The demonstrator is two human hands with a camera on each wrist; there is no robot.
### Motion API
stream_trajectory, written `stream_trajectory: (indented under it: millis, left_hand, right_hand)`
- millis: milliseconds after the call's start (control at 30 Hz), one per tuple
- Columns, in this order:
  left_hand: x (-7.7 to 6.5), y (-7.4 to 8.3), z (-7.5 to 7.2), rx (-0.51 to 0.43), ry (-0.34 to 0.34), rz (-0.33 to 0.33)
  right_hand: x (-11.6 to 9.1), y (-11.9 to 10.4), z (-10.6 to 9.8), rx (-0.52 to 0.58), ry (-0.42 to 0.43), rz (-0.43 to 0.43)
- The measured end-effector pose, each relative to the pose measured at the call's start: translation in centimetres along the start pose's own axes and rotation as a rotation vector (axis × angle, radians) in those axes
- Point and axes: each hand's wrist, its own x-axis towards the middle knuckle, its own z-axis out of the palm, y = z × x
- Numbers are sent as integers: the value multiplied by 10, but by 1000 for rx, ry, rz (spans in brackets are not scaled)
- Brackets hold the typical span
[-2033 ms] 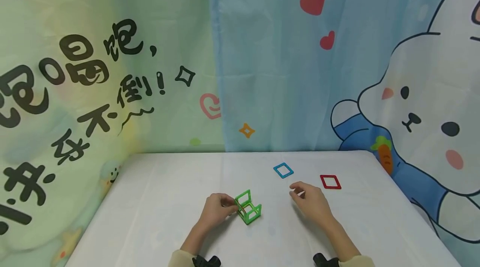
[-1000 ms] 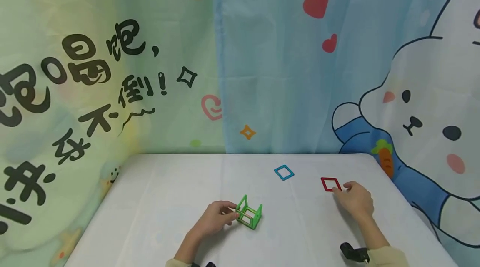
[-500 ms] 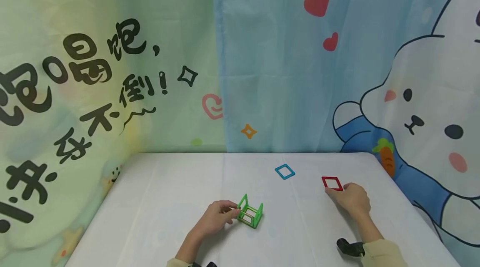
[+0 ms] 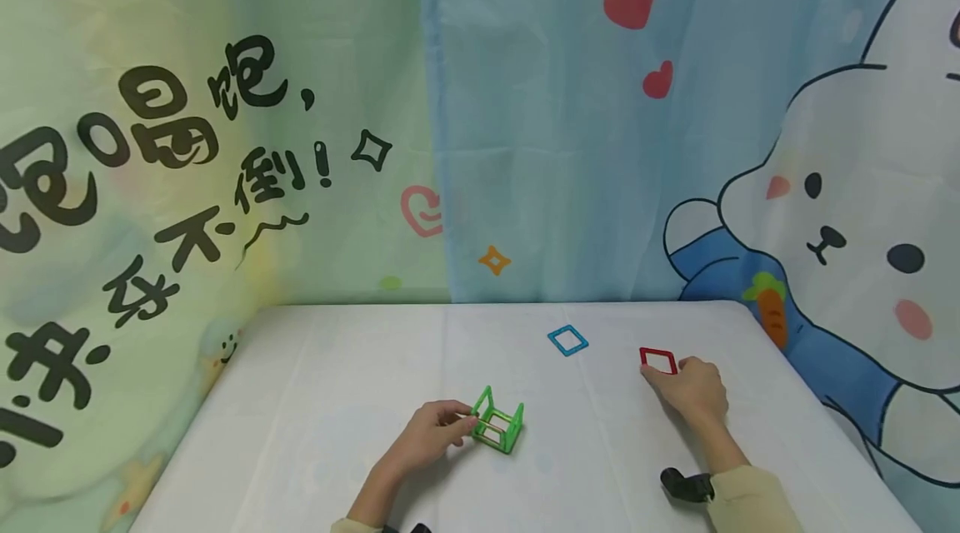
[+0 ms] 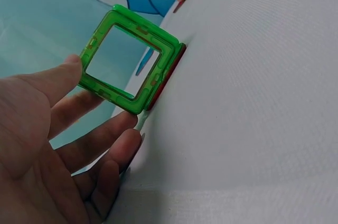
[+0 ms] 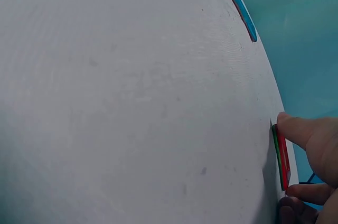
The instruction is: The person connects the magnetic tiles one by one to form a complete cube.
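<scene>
My left hand [image 4: 431, 435] pinches one upright side of a small green structure [image 4: 515, 430] made of square magnetic tiles, open at the top. In the left wrist view, thumb and fingers hold a green tile frame [image 5: 166, 49], with a red edge [image 5: 170, 74] along its base close over the table. To the right, my right hand [image 4: 693, 393] holds a red square tile frame [image 4: 657, 350]. The right wrist view shows the thumb at one end of this red tile [image 6: 284, 158] and a finger at the other, the tile lying nearly flat by the tabletop.
A blue square tile frame [image 4: 577, 350] lies flat near the back of the white-covered table [image 4: 337, 366], left of the red one. Behind the table hangs a printed curtain [image 4: 540, 141] with a rabbit and lettering. Black wrist mounts [image 4: 686, 485] sit at the sleeves.
My right hand has moved right from mid-table to the red tile and taken hold of its edges. My left hand keeps the green structure, which has turned and come slightly nearer.
</scene>
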Motion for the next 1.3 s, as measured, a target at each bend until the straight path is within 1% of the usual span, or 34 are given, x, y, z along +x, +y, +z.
stream_trajectory:
  millis: [300, 533, 700, 767, 833, 933, 1033, 1133, 1300]
  left_hand:
    - [0, 2, 2, 8, -6, 4]
    - [-1, 2, 2, 13, -2, -2]
    - [-2, 5, 0, 19, 1, -3]
    - [-2, 6, -1, 15, 1, -3]
    - [-3, 7, -1, 11, 0, 1]
    - [-3, 7, -1, 5, 0, 2]
    - [-3, 6, -1, 1, 1, -1]
    - [-3, 5, -1, 5, 1, -6]
    - [-2, 4, -1, 9, -4, -14]
  right_hand:
    - [4, 9, 8, 45, 49, 7]
    - [5, 8, 11, 36, 77, 9]
    - [6, 4, 13, 57, 82, 17]
    - [6, 3, 14, 86, 86, -1]
    - [5, 3, 16, 119, 108, -29]
    - [4, 2, 19, 182, 148, -97]
    - [2, -2, 20, 220, 180, -149]
    - [-2, -9, 19, 260, 182, -195]
    - [-13, -20, 16, 285, 184, -267]
